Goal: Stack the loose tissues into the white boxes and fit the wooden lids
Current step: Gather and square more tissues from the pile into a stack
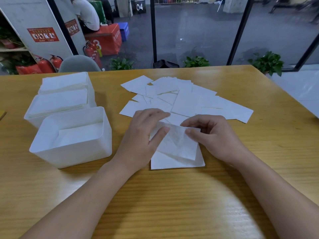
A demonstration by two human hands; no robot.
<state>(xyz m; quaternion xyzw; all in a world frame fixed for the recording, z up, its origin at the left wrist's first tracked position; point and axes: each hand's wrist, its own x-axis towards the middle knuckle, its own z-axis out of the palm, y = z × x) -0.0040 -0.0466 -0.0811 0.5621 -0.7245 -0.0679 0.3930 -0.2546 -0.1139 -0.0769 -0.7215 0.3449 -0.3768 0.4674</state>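
Observation:
Three white boxes stand at the left of the wooden table (172, 195). The nearest box (72, 154) holds a low layer of tissues; the middle box (32, 116) and the far box (90, 87) are filled near the rim. Several loose tissues (186, 99) lie scattered at the table's middle. In front of them a small stack of tissues (176, 161) lies flat. My left hand (143, 135) and my right hand (212, 135) both pinch the top tissue (177, 144) of that stack, its far edge lifted. No wooden lid is clearly visible.
A brown object (2, 114) peeks in at the left table edge. A grey chair (78, 63) stands behind the table. Potted plants (266, 62) and fire extinguishers (44, 64) sit beyond the far edge; a person sits in the background.

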